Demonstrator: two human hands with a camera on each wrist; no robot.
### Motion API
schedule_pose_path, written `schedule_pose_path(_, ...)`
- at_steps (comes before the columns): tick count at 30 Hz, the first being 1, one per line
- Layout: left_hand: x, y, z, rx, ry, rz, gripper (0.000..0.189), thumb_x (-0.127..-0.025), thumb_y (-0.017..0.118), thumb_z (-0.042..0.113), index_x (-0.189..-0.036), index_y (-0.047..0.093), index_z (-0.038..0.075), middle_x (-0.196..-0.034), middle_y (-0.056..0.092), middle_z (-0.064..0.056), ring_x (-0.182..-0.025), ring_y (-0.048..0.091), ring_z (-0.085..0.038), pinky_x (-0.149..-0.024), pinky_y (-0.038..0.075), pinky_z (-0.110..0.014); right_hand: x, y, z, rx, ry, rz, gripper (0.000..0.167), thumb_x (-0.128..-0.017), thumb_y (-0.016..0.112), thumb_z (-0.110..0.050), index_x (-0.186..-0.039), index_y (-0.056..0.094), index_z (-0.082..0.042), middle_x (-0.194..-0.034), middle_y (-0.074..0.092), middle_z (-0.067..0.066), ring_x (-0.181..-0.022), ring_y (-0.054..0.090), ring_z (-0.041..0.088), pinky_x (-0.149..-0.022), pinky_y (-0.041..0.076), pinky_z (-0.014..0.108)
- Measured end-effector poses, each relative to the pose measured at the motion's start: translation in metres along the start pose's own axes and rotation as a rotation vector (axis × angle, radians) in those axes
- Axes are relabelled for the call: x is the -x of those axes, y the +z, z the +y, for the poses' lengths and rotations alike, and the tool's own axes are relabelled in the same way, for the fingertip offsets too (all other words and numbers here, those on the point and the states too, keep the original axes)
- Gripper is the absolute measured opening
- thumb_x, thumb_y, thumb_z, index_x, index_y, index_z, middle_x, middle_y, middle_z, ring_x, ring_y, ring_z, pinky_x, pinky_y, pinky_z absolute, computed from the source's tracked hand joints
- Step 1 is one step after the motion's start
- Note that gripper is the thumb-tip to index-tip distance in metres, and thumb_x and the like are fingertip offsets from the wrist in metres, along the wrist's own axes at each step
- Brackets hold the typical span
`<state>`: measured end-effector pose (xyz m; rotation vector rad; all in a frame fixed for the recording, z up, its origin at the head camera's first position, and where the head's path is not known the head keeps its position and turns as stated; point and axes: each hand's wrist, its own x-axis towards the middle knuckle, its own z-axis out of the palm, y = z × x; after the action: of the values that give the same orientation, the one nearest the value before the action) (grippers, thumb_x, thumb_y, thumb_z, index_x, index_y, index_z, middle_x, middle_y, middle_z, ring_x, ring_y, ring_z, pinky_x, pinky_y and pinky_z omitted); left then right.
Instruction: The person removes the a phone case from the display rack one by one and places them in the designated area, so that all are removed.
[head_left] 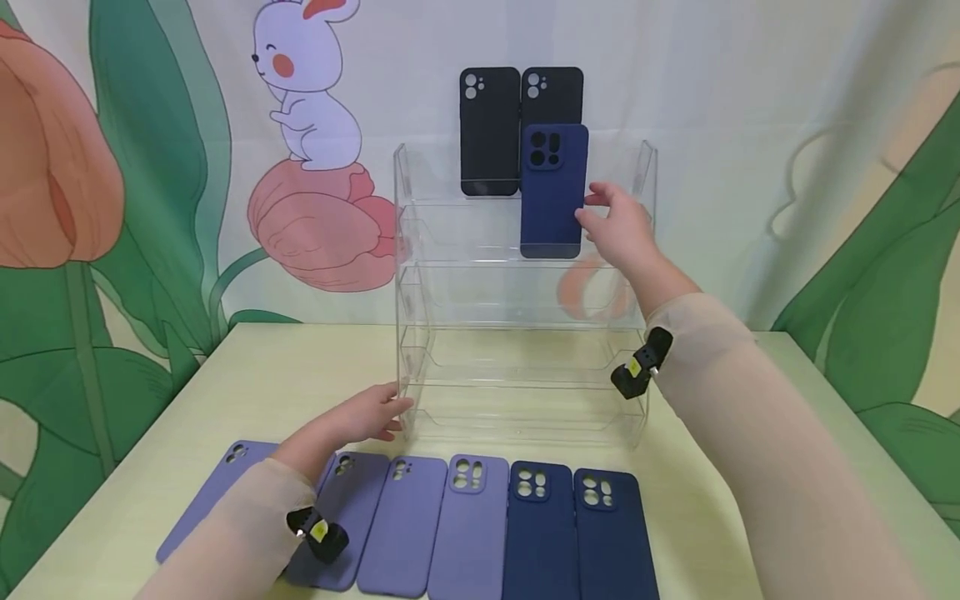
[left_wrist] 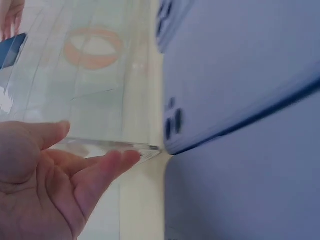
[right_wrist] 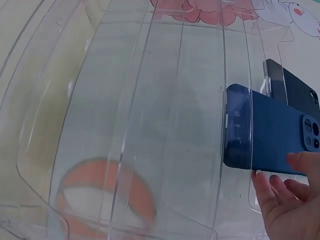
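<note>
Purple cases [head_left: 401,533] and navy cases [head_left: 540,542] lay on the bench [head_left: 315,358] before the rack [head_left: 480,265]. The left hand [head_left: 367,412], fingers extended, touched the rack's side; the right hand [head_left: 618,225], loose-fingered, touched the blue case [head_left: 555,196] on its second-highest tier. Aligning seemed in hand, calling next for withdrawal clear of black cases [head_left: 490,129] behind.

One clear rack [head_left: 399,333] stands on one worktop [head_left: 300,358]. It holds three phone cases: two black cases [head_left: 490,133] and one navy case [head_left: 553,200]. In front of the rack lie two more navy cases [head_left: 542,537] and at least four purple cases [head_left: 401,533]; whether a fifth purple one sits under the left sleeve [head_left: 232,525] cannot be told. Two hands are at the rack, one left hand [head_left: 369,414] and one right hand [head_left: 618,221]. Two small black cameras [head_left: 326,540] show, one per wrist. Behind the rack, one printed rabbit [head_left: 313,50] appears.
</note>
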<state>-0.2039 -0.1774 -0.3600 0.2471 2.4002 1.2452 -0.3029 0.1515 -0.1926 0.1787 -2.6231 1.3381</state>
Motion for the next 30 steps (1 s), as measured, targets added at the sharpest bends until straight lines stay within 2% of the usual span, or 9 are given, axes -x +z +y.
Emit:
schedule_pose_path(4, 0.002, -0.004, 0.002, 0.001, -0.006, -0.039, 0.051, -0.101, 0.039, 0.019, -0.144, 0.025, -0.004, -0.141, 0.033, -0.03, -0.115, 0.051, -0.041, -0.086, 0.05, -0.044, -0.002, 0.002, 0.001, 0.016, -0.003, 0.014, 0.051, -0.096, 0.051, -0.013, -0.143, 0.033, -0.003, -0.136, 0.045, 0.015, -0.116, 0.052, 0.031, -0.095, 0.045, 0.037)
schedule_pose_path(8, 0.002, -0.006, 0.001, 0.014, -0.019, -0.068, 0.052, -0.101, 0.039, 0.02, -0.145, 0.023, -0.002, -0.143, 0.03, -0.029, -0.118, 0.048, -0.041, -0.088, 0.049, -0.044, -0.003, 0.005, 0.003, 0.027, -0.042, 0.038, 0.043, -0.095, 0.052, -0.011, -0.135, 0.042, -0.001, -0.129, 0.05, 0.017, -0.114, 0.053, 0.032, -0.096, 0.043, 0.039)
schedule_pose_path(15, 0.002, -0.004, -0.003, 0.091, -0.031, -0.073, 0.052, -0.101, 0.041, 0.021, -0.145, 0.025, -0.002, -0.143, 0.032, -0.027, -0.12, 0.046, -0.04, -0.088, 0.049, -0.042, -0.004, 0.005, 0.008, -0.012, -0.128, 0.067, 0.034, -0.095, 0.054, -0.009, -0.126, 0.049, 0.004, -0.117, 0.055, 0.021, -0.111, 0.054, 0.033, -0.097, 0.042, 0.038)
schedule_pose_path(23, 0.0, 0.0, -0.006, 0.118, -0.014, -0.075, 0.049, -0.101, 0.04, 0.018, -0.144, 0.027, -0.002, -0.14, 0.037, -0.026, -0.12, 0.046, -0.041, -0.089, 0.048, -0.043, -0.002, -0.003, 0.007, -0.114, -0.153, 0.111, 0.035, -0.095, 0.053, -0.009, -0.127, 0.05, 0.004, -0.114, 0.055, 0.018, -0.109, 0.056, 0.029, -0.092, 0.047, 0.032)
schedule_pose_path(30, 0.001, -0.004, -0.005, 0.096, -0.02, -0.071, 0.05, -0.101, 0.041, 0.02, -0.144, 0.027, -0.002, -0.141, 0.036, -0.027, -0.119, 0.048, -0.04, -0.087, 0.049, -0.042, 0.005, -0.007, -0.001, -0.208, -0.16, 0.095, 0.035, -0.095, 0.053, -0.009, -0.128, 0.051, 0.003, -0.112, 0.053, 0.014, -0.108, 0.057, 0.024, -0.089, 0.049, 0.028)
